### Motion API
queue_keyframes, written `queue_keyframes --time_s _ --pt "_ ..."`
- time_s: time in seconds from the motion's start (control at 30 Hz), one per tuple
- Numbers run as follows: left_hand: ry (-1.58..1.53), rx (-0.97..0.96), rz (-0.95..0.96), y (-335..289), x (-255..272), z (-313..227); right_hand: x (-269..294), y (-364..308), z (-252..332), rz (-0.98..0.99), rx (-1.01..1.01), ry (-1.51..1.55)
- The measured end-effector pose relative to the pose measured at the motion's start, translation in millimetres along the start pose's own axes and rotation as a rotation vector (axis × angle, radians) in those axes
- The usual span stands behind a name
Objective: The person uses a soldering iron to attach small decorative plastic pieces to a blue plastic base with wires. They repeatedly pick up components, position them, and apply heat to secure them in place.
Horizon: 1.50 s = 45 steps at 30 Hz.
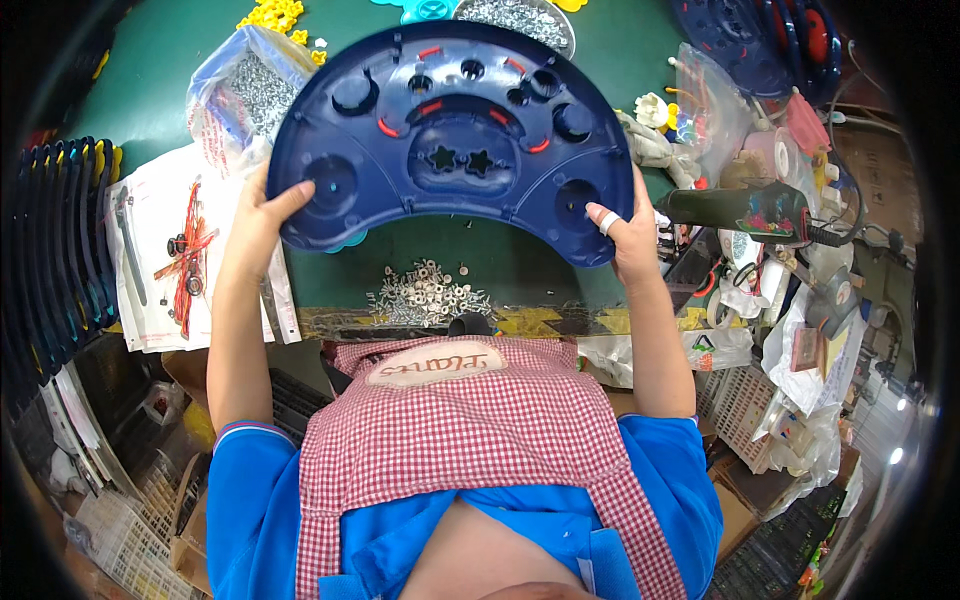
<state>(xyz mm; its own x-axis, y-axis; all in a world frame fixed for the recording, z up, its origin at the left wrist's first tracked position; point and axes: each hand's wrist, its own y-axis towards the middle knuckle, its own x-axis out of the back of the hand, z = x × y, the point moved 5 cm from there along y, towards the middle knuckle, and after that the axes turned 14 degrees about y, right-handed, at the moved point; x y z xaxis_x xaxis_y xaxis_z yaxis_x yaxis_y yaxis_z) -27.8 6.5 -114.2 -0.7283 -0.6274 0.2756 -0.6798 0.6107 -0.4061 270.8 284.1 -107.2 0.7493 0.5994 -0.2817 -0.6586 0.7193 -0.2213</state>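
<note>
Both my hands hold up a dark blue, crescent-shaped plastic panel above the green bench. It has round recesses, two star-shaped holes near its middle and several small red pieces set in it. My left hand grips its left end, thumb on the upper face and fingers hidden beneath. At the right end my right hand holds it the same way, with a white band around the thumb. Below the panel, near the bench's front edge, lies a heap of small metal screws and whitish round parts.
A plastic bag of small metal parts stands at the left, beside red wires on white sheets. Similar dark panels are stacked far left. A dark handheld electric tool lies at right. A bowl of screws stands behind the panel.
</note>
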Motion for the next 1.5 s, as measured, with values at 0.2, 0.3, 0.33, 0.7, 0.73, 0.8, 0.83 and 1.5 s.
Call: queue_keyframes --time_s 0.2,0.3,0.33,0.7,0.73,0.8,0.83,1.5 --pt "0.068 -0.211 -0.097 -8 -20 4 2 9 -23 0.005 0.143 -0.285" --pt "0.144 -0.252 -0.178 -5 -30 2 12 13 -27 -0.021 0.175 -0.316" --pt "0.158 -0.264 -0.192 -5 -31 1 15 14 -28 -0.015 0.188 -0.315" --pt "0.014 -0.307 -0.242 -28 -16 -2 20 -3 -37 -0.076 0.171 -0.457" --pt "0.141 -0.294 -0.301 -28 -18 16 17 -7 -34 -0.079 0.157 -0.467" --pt "0.23 -0.248 -0.351 -30 -20 34 6 -10 -31 -0.075 0.126 -0.513" --pt "0.218 -0.237 -0.369 -29 -20 36 4 -11 -30 -0.077 0.125 -0.524" --pt "0.43 -0.207 -0.49 -23 -10 37 -8 -17 -35 -0.076 0.119 -0.488"
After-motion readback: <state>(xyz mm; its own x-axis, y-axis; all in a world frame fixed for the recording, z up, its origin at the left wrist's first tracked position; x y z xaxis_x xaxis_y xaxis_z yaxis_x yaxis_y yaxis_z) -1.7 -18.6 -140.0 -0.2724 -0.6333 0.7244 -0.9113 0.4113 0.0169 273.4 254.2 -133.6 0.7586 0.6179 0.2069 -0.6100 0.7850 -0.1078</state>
